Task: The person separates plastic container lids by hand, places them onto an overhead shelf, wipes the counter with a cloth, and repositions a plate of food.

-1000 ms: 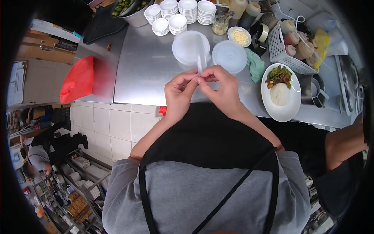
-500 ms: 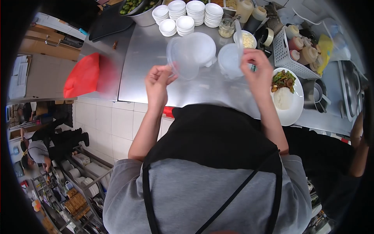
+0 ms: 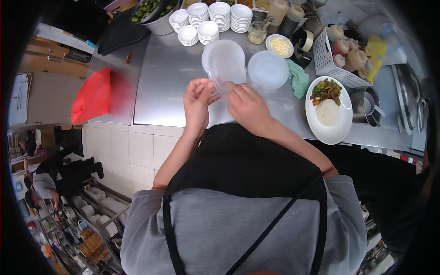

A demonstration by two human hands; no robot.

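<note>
My left hand [image 3: 198, 98] pinches the rim of a clear round plastic lid [image 3: 215, 79], held tilted above the metal counter. My right hand [image 3: 250, 106] is at the lid's right edge with its fingers curled; whether they grip it is hard to see. Behind the lid sits a round translucent container [image 3: 224, 49]. Just right of it stands a second round container [image 3: 268, 69] with a translucent lid on top.
Stacked white dishes [image 3: 219, 16] line the back, near a glass jar [image 3: 256, 33] and a bowl of chopped garlic [image 3: 280, 45]. To the right are a green cloth [image 3: 299, 80], a plate of rice and food [image 3: 328, 117] and a bottle basket [image 3: 341, 73]. A red bag [image 3: 94, 96] lies left.
Since half a second ago my hands have come together from wide apart. My right hand has moved left, away from the upright lid it held near the garlic bowl, to the left hand's lid.
</note>
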